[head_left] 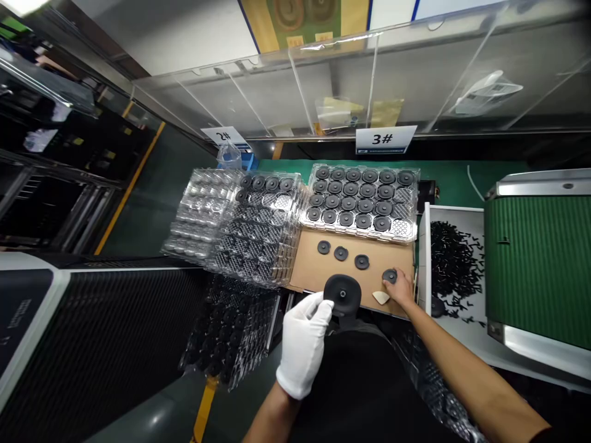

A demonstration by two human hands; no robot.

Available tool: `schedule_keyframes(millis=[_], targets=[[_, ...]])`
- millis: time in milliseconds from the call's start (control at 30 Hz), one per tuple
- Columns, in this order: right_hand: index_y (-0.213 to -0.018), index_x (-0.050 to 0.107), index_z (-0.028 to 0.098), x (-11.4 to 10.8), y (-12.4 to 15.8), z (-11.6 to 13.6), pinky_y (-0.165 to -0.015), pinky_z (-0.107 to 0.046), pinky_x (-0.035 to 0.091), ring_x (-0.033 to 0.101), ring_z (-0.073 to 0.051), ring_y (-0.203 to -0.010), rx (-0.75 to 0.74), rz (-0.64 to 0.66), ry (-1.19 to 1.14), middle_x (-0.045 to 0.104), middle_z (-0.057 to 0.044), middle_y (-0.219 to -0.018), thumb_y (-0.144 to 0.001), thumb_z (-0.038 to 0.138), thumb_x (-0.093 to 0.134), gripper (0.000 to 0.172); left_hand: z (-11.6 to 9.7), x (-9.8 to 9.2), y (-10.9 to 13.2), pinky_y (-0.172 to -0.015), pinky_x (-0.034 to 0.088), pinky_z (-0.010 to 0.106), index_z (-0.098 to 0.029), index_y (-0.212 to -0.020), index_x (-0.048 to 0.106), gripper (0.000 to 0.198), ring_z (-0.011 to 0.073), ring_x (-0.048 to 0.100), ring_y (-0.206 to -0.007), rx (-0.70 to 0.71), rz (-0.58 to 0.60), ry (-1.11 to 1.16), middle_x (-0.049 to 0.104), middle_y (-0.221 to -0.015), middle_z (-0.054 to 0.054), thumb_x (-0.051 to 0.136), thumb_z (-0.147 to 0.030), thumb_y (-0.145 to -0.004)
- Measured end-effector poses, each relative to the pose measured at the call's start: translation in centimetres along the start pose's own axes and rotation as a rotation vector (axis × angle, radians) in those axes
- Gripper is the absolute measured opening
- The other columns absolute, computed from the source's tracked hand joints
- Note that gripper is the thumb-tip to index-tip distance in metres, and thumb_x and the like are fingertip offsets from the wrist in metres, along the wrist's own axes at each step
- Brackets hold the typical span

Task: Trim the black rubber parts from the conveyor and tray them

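Note:
In a white glove, my left hand (305, 338) pinches the edge of a black rounded-square plastic disc (342, 294) with a small hub at its centre, held up close to my body. My bare right hand (401, 288) has its fingertips closed around a smaller-looking black disc (389, 275) at the right end of the cardboard sheet (309, 264). To its left, three similar discs lie in a loose row, among them a middle disc (340, 253). A small cream-coloured wedge (381, 298) rests just below my right fingers.
Behind the cardboard stands a clear blister tray (360, 231) with rows of black discs. Stacked clear trays (258, 231) rise on the left. At the right are a white bin (427, 246) of small black pieces (452, 258) and a green ribbed conveyor belt (538, 264). A clear plastic shelf (263, 92) overhangs the back.

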State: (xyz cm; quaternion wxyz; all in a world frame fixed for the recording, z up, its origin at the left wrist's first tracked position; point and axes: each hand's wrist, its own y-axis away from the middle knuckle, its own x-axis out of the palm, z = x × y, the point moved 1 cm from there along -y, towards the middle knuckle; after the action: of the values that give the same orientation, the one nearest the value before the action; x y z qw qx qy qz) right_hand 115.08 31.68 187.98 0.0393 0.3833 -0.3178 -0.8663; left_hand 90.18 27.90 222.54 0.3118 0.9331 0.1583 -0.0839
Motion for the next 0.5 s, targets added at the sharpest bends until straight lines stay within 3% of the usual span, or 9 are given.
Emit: schedule_keyframes(millis=[167, 300, 400, 500], targets=[[-0.139, 0.058, 0.020, -0.6, 0.9, 0.4, -0.113, -0.059, 0.046, 0.053, -0.033, -0.136, -0.015, -0.014, -0.050, 0.053, -0.012, -0.150, -0.096, 0.038, 0.069, 0.047, -0.3, 0.6, 0.5, -0.086, 0.060, 0.030, -0.017, -0.106, 0.080, 0.035, 0.0249, 0.074, -0.096, -0.006, 0.031, -0.084, 0.081, -0.101, 0.006, 0.065, -0.046, -0.092], [-0.142, 0.055, 0.020, -2.3, 2.1, 2.3, -0.118, -0.064, 0.039, 0.045, -0.036, -0.144, -0.036, -0.018, -0.169, 0.047, -0.013, -0.156, -0.096, 0.039, 0.069, 0.052, -0.7, 1.1, 0.6, -0.086, 0.061, 0.030, -0.019, -0.104, 0.081, 0.034, 0.0248, 0.075, -0.096, 0.024, 0.037, -0.155, 0.082, -0.103, 0.006, 0.064, -0.046, -0.092], [-0.147, 0.050, 0.018, -4.6, 4.2, 4.8, -0.113, -0.060, 0.047, 0.055, -0.035, -0.136, -0.097, 0.046, -0.329, 0.051, -0.018, -0.152, -0.096, 0.046, 0.067, 0.061, -0.8, 1.5, 0.3, -0.090, 0.061, 0.030, -0.020, -0.101, 0.082, 0.033, 0.0260, 0.076, -0.100, 0.036, 0.051, -0.158, 0.082, -0.105, 0.007, 0.066, -0.046, -0.089], [-0.154, 0.041, 0.016, -8.0, 8.1, 8.1, -0.102, -0.049, 0.058, 0.069, -0.029, -0.119, -0.229, 0.166, -0.529, 0.063, -0.021, -0.140, -0.101, 0.059, 0.051, 0.069, -0.5, 2.2, -0.5, -0.093, 0.061, 0.032, -0.019, -0.102, 0.082, 0.034, 0.0273, 0.076, -0.101, 0.040, 0.083, -0.168, 0.082, -0.106, 0.008, 0.067, -0.047, -0.088]])
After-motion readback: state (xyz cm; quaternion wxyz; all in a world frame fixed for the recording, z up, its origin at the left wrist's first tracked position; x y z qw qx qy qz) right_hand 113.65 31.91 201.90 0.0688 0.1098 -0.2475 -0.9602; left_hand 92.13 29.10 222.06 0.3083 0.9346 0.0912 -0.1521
